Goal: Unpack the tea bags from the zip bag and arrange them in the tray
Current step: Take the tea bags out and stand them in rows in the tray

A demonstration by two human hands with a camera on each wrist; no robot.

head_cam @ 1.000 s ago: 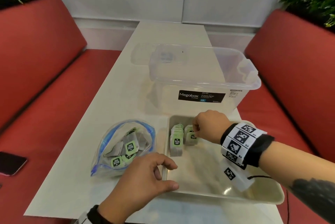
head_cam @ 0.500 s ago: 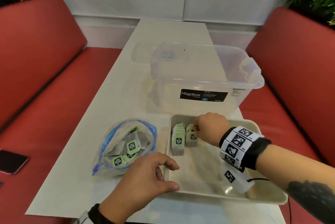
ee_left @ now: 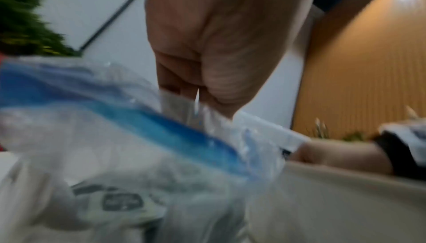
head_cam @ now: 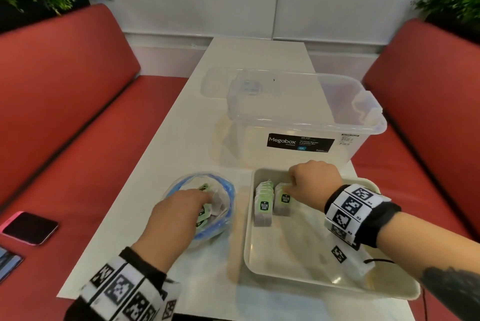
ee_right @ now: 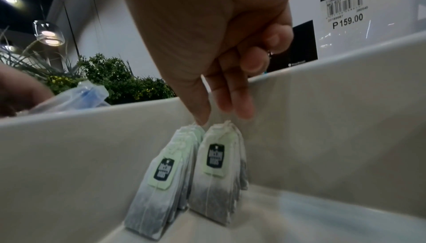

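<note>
Two hands: left (head_cam: 179, 212) fingers inside zip bag (head_cam: 223, 219), grip unclear; right (head_cam: 313, 181) fingertips on trayed tea bags (head_cam: 283, 202)

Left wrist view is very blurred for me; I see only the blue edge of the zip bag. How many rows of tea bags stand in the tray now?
Observer: Two rows of tea bags stand upright, side by side, in the far left corner of the tray.
Operator: Where is the right hand?
Observer: The right hand hangs over both rows, with the thumb tip at the top of the left one.
Operator: What is behind the tray?
Observer: A clear storage box stands just behind it.
</note>
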